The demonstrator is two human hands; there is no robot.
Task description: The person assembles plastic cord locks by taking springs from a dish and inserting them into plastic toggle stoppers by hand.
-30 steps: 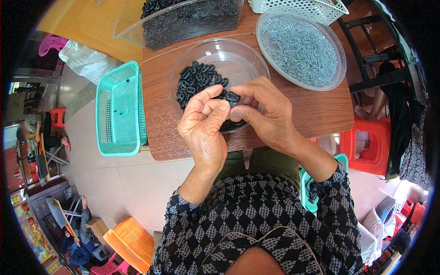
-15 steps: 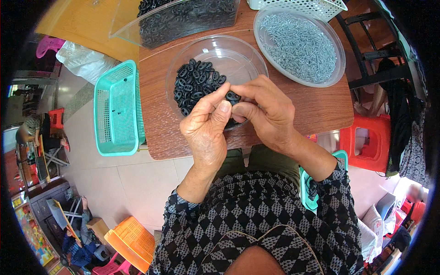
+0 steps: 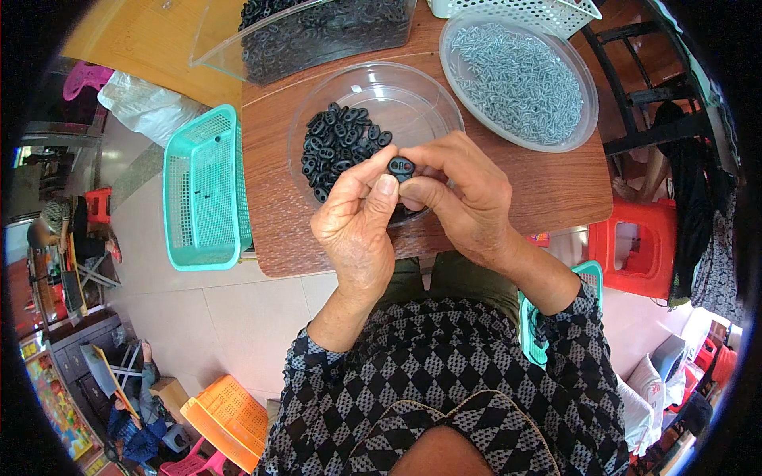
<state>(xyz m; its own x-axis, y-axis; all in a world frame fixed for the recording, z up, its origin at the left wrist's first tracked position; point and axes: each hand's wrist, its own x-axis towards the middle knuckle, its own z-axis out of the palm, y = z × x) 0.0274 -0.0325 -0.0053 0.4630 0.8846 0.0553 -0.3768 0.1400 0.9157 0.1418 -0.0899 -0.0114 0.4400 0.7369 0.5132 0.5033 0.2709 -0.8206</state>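
Observation:
Between the fingertips of both hands is a small black oval piece with two round holes (image 3: 401,167), its face turned up. My left hand (image 3: 359,226) pinches it from the left with thumb and forefinger. From the right, the thumb and forefinger of my right hand (image 3: 470,190) close on it too. Both hands are above the near edge of a round clear dish (image 3: 425,99). In that dish lies a heap of similar black pieces (image 3: 337,143), partly hidden by my left hand. A second clear dish (image 3: 589,119), at the far right, holds many small silver screw-like pins (image 3: 516,79).
A clear bin (image 3: 214,51) of black pieces stands at the table's back, beside a white perforated basket (image 3: 548,14). Left of the brown table (image 3: 278,238) is a turquoise basket (image 3: 198,258). A red stool (image 3: 635,254) is at the right. Other people sit far left.
The black piece has been turned slightly, so its two holes now face up more plainly. The hands have barely moved.

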